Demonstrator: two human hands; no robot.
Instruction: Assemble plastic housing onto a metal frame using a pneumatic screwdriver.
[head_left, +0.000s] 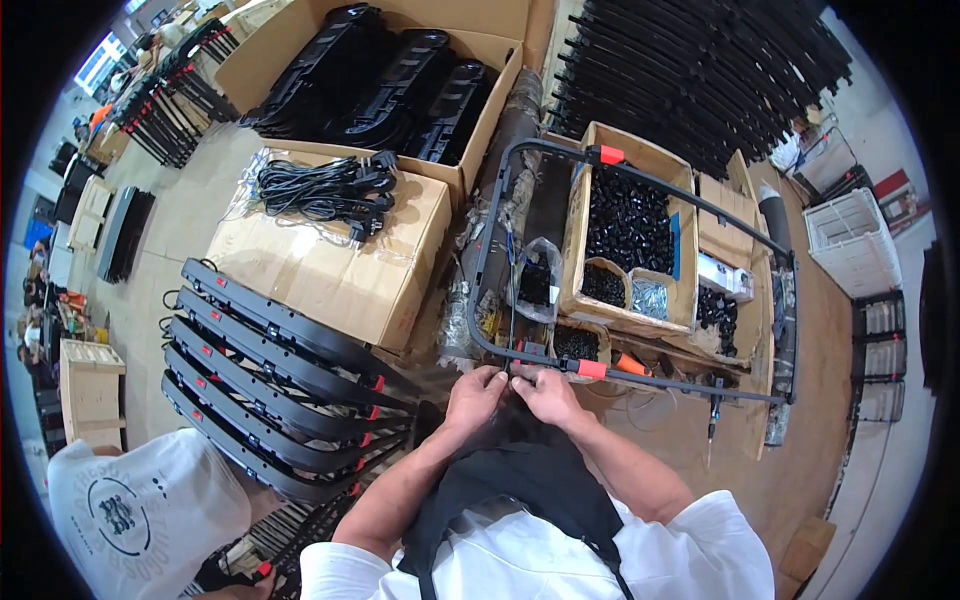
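My left hand (478,398) and my right hand (548,396) meet thumb to thumb at the near edge of the bench, both closed in a pinch. Between their fingertips is the end of a thin black cable (513,315), which runs away from me; its tip is hidden by the fingers. Just beyond the hands lies a black tubular frame (480,255) with rounded corners. A red sleeve (591,369) wraps its near bar, and another red sleeve (610,155) its far bar. A clear plastic bag (540,270) of small dark parts sits inside the frame.
A cardboard box (575,290) of black parts and screws stands within the frame. A driver tool (715,400) hangs at the right. Left are stacked black bars (270,365), a carton (330,285) bearing cables (330,190), and another person (150,510).
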